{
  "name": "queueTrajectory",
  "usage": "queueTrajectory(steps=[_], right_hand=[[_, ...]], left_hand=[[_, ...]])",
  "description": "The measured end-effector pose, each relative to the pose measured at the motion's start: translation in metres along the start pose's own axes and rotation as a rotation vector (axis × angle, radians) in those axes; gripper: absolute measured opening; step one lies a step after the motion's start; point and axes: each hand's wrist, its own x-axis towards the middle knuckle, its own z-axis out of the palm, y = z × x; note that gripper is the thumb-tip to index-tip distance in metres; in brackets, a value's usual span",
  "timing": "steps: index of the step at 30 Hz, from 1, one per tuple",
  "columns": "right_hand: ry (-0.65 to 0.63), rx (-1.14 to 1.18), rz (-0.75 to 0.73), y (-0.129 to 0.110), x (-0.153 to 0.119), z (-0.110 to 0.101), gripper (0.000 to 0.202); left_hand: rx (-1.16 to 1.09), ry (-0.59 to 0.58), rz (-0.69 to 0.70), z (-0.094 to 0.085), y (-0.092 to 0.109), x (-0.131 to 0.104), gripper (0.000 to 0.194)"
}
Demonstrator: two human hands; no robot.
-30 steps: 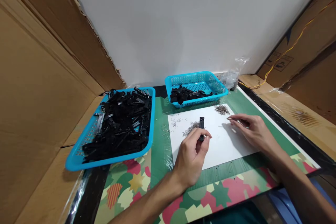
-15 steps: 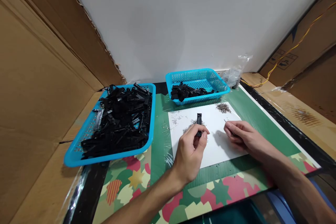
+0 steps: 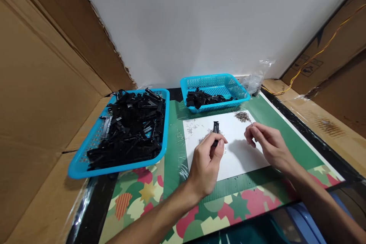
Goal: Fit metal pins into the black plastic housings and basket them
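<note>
My left hand (image 3: pixel 206 160) is closed around a narrow black plastic part (image 3: pixel 216 127), whose slotted end sticks up past the fingers. The lower end of the part is hidden by my fingers. Over the right side of a white sheet (image 3: pixel 240 164), my right hand (image 3: pixel 265 141) pinches a thin pointed tool (image 3: pixel 251 122); most of it is covered by the fingers. Its tip is close to a heap of tiny brownish metal pieces (image 3: pixel 242 116). Small silvery wire-like pieces (image 3: pixel 192 126) lie scattered on the sheet's left side, with more behind my left hand.
A large blue basket (image 3: pixel 166 129) heaped with black plastic parts (image 3: pixel 128 129) stands left. Behind the sheet is a smaller blue basket (image 3: pixel 243 100) with black parts (image 3: pixel 204 99). A clear plastic bag (image 3: pixel 254 84) sits beside it. Cardboard walls (image 3: pixel 42 65) flank the table.
My right hand has moved slightly away from me, toward the brownish heap, and its fingers have turned upward. My left hand still holds the black plastic part in nearly the same place.
</note>
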Motion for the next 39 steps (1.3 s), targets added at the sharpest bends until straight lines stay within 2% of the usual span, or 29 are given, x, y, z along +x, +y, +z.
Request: queueTrajectory(steps=[4, 8, 12, 18, 21, 25, 30, 35, 39], right_hand=[[-0.173, -0.155, 0.059, -0.002, -0.003, 0.009, 0.027], [-0.322, -0.224, 0.052, -0.003, 0.000, 0.022, 0.016], [-0.319, -0.256, 0.042, -0.001, 0.001, 0.030, 0.013], [-0.303, -0.335, -0.048, 0.004, 0.000, 0.034, 0.015], [-0.296, -0.241, 0.007, 0.002, 0.000, 0.031, 0.016], [-0.316, 0.034, 0.108, -0.006, 0.000, 0.024, 0.024], [-0.265, 0.303, 0.180, -0.012, -0.001, 0.018, 0.030], [-0.270, 0.360, 0.213, -0.017, -0.004, 0.020, 0.032], [-0.280, 0.318, 0.190, -0.024, -0.005, 0.025, 0.031]], left_hand=[[-0.071, 0.043, -0.010, 0.000, -0.001, 0.000, 0.031], [-0.100, 0.084, -0.017, 0.000, -0.002, 0.002, 0.026], [-0.087, 0.071, -0.025, -0.001, -0.002, 0.003, 0.024], [-0.060, 0.045, -0.033, -0.001, -0.001, 0.003, 0.025], [-0.043, 0.034, -0.024, -0.001, -0.002, 0.003, 0.024], [-0.016, 0.011, 0.014, 0.000, -0.004, 0.003, 0.021], [0.046, -0.083, 0.032, 0.001, -0.005, 0.002, 0.020], [0.099, -0.164, 0.032, 0.001, -0.002, 0.002, 0.025], [0.132, -0.152, 0.064, 0.001, 0.001, 0.000, 0.030]])
